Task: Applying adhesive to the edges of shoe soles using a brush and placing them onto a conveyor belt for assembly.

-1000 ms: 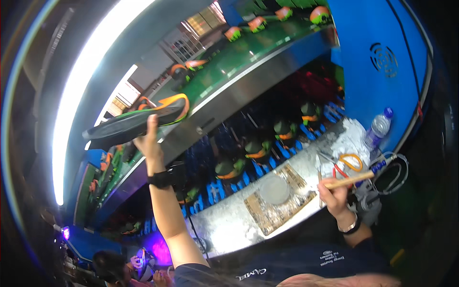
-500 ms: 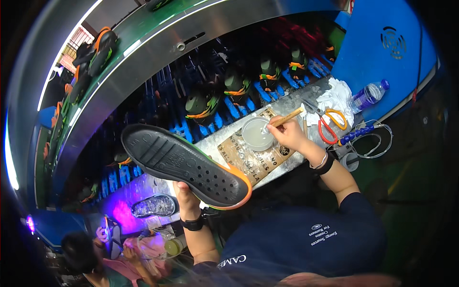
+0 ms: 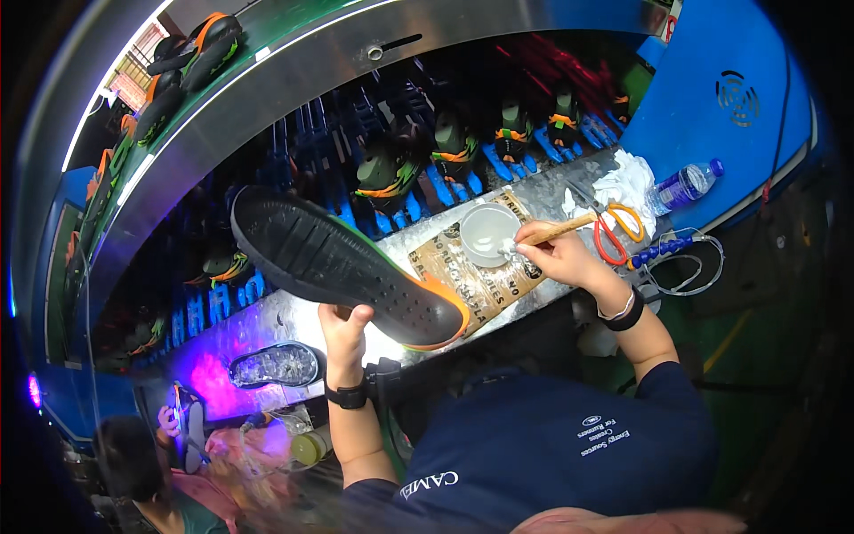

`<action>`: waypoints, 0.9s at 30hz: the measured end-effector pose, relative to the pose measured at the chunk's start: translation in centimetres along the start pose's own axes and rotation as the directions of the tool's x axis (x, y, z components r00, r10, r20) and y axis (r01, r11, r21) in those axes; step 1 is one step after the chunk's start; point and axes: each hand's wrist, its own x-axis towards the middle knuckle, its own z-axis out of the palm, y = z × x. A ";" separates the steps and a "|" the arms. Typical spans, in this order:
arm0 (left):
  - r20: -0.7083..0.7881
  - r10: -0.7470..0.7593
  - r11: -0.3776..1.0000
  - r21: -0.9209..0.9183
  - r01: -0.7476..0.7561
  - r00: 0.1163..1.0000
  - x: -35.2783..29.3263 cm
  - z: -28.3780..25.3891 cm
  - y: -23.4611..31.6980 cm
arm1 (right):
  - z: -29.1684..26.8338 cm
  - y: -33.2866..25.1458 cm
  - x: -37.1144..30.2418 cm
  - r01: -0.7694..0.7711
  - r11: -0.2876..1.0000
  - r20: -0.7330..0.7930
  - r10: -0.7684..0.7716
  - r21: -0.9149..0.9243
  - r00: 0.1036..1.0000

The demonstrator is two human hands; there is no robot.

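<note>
My left hand point(image 3: 345, 331) grips a black shoe sole point(image 3: 342, 267) with an orange rim, holding it tread side up above the metal bench point(image 3: 267, 320). My right hand point(image 3: 556, 258) holds a wooden-handled brush point(image 3: 556, 230) whose tip rests in a small round white bowl point(image 3: 487, 235). The bowl stands on a piece of brown cardboard point(image 3: 476, 276) on the bench.
Orange-handled scissors point(image 3: 614, 233), white rags point(image 3: 627, 178), a plastic bottle point(image 3: 683, 185) and a blue-handled tool point(image 3: 663, 251) with cable lie to the right. Shoes on blue racks point(image 3: 391, 169) ride a conveyor behind. Another sole point(image 3: 276, 365) lies at left; a person point(image 3: 169, 454) sits lower left.
My left hand brought the sole down from the upper conveyor to in front of me. My right hand moved the brush from the bench's right end into the bowl.
</note>
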 end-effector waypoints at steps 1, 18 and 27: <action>0.017 0.026 1.000 0.013 -0.026 1.000 0.2 0.9 0.3 | 0.0 0.0 -0.1 -0.012 0.999 -0.011 0.013 0.033 1.000; 0.268 0.054 0.985 0.142 -0.095 0.962 2.2 4.5 3.2 | 0.8 -4.6 -0.4 0.052 0.931 -0.144 0.000 0.362 0.990; 0.395 0.041 0.952 0.262 -0.155 0.918 2.2 6.0 4.8 | 2.3 -5.8 0.0 0.050 0.977 0.114 -0.075 0.210 0.991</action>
